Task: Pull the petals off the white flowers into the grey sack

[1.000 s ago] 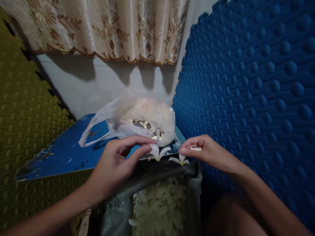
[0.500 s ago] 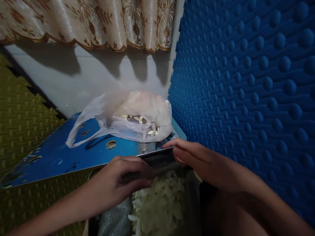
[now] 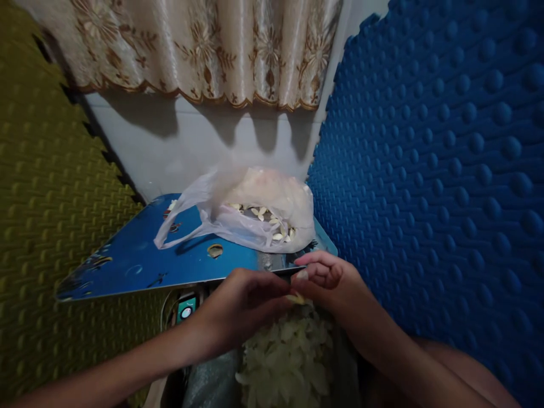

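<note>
My left hand (image 3: 250,300) reaches in from the left, its thumb and fingers drawn together around a small pale yellow petal (image 3: 297,298). Against those fingertips, my right hand (image 3: 325,281) pinches thumb to forefinger; whatever lies in that pinch is too small to make out. Just below both hands is a thick mass of pale petals (image 3: 284,360), layered closely together. Beyond the fingers, a white plastic bag (image 3: 289,204) lies on a blue board (image 3: 170,269), with several loose whitish petals (image 3: 280,233) showing at its mouth.
A blue bumpy foam mat (image 3: 442,170) stands upright on the right, and a yellow-green one (image 3: 55,198) on the left. A patterned curtain (image 3: 204,56) hangs at the back. A small lit screen (image 3: 187,310) shows beside my left forearm.
My hands have come together, fingertips now meeting over the petal mass, with a petal showing between them. The view has shifted, so the board and bag appear farther right.
</note>
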{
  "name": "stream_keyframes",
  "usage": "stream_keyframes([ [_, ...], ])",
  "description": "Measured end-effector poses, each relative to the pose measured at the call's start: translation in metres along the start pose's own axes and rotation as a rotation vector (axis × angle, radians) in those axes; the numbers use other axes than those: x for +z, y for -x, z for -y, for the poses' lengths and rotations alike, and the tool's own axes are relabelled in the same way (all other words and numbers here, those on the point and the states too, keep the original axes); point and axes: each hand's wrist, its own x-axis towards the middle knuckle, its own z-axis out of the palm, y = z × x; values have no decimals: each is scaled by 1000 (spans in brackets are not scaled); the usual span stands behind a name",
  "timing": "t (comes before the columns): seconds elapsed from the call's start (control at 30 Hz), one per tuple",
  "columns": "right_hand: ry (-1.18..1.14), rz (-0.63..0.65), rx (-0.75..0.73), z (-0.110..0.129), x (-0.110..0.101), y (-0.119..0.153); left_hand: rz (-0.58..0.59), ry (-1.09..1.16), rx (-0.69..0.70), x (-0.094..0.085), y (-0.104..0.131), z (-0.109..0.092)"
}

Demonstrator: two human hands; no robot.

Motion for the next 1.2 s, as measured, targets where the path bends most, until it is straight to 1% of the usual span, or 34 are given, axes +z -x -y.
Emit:
stream_keyframes([
  [0.07, -24, -23, 25, 1, 1, 0, 19, -52, 7, -1, 0, 3],
  [0.13, -42, -42, 27, 1, 1, -1, 13, -97, 14, -3, 0, 6],
  [0.23, -57, -42, -10, -1, 1, -2, -15, -152, 30, -4, 1, 6],
  [0.3, -61, -36, -29, -4, 0, -3, -30, -219, 73, -4, 3, 2],
  [0.43, -86, -21, -1, -8, 3, -5, -93, -368, 179, -3, 8, -5],
  [0.5, -91, -43, -10, -7, 9, -5, -112, -411, 229, -3, 10, -5],
  [0.6, -100, -106, -78, -4, 20, -5, -117, -437, 302, -7, 8, -4],
  [0.67, -100, -64, -127, -2, 22, -6, -126, -418, 316, -12, 5, -4],
  [0.73, -66, 0, -140, 2, 20, -6, -139, -388, 343, -17, 3, -7],
  [0.77, -46, 12, -153, 3, 17, -5, -151, -378, 371, -19, 2, -9],
  [0.8, -22, -15, -191, 5, 14, -4, -166, -374, 405, -19, 2, -11],
  [0.83, 13, -80, -262, 7, 10, -2, -181, -372, 437, -19, 2, -12],
  [0.87, 65, -166, -369, 8, 6, 1, -190, -368, 453, -18, 2, -13],
  [0.9, 142, -259, -501, 10, 3, 4, -198, -357, 443, -17, 1, -13],
  [0.93, 248, -318, -645, 11, -1, 7, -206, -335, 410, -15, -1, -12],
  [0.97, 375, -310, -780, 12, -3, 9, -214, -297, 352, -14, -3, -11],
  [1.0, 519, -234, -880, 13, -6, 11, -221, -237, 275, -12, -5, -9],
  [1.03, 661, -118, -943, 14, -8, 12, -221, -151, 193, -11, -8, -7],
  [1.1, 898, 93, -967, 15, -11, 11, -201, 62, 49, -10, -13, -3],
  [1.13, 970, 154, -952, 14, -12, 10, -179, 159, 1, -9, -14, -2],
  [1.2, 1009, 200, -902, 12, -14, 7, -141, 283, -43, -8, -16, 1],
])
